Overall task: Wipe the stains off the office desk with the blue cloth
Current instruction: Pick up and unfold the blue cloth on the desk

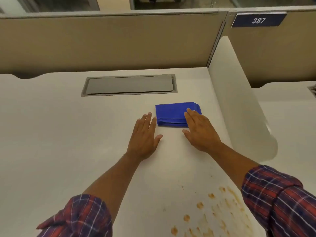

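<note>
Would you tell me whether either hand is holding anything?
Nothing is held; the right hand lies flat on the blue cloth's right end.

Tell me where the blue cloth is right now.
In the head view the folded blue cloth lies on the desk right of centre, just in front of the grey cable hatch, with the right hand over its right end.

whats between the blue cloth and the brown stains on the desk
In the head view, only bare desk top lies between the folded blue cloth and the brown stains; the right hand overlaps the cloth's near right corner.
</note>
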A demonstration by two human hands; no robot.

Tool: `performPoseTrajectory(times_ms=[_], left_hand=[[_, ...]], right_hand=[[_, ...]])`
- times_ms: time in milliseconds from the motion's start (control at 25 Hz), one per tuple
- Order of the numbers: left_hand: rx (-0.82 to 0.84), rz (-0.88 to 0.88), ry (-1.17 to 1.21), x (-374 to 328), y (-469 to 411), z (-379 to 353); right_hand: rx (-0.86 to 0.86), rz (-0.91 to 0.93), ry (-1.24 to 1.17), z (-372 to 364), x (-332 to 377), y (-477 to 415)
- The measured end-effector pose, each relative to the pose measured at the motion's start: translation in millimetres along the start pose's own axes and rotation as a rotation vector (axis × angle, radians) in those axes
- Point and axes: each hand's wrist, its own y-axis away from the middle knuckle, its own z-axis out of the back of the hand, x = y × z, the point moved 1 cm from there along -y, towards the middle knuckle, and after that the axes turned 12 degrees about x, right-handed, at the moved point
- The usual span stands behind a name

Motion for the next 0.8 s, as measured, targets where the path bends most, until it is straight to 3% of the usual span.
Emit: performPoseTrajectory(times_ms=[240, 440, 560, 800], left_hand=[[0.021, -0.111, 0.012, 2.6, -44.6, -4.6], [0.007, -0.113, 0.025, 4.0, -53.4, 1.6], [-0.108, -0.105, 0.041, -6.1, -49.8, 13.7], [-0.272, -0.118, 0.335, -47.0, -26.3, 27.5]], right_hand=[[0.106, -0.016, -0.020, -5.7, -6.6, -27.5], [0.045, -0.002, -0.043, 15.6, -10.3, -42.2], [-0.017, -0.012, -0.105, 31.4, -15.0, -41.0], [-0.073, -0.002, -0.135, 52.7, -33.6, 3.7]])
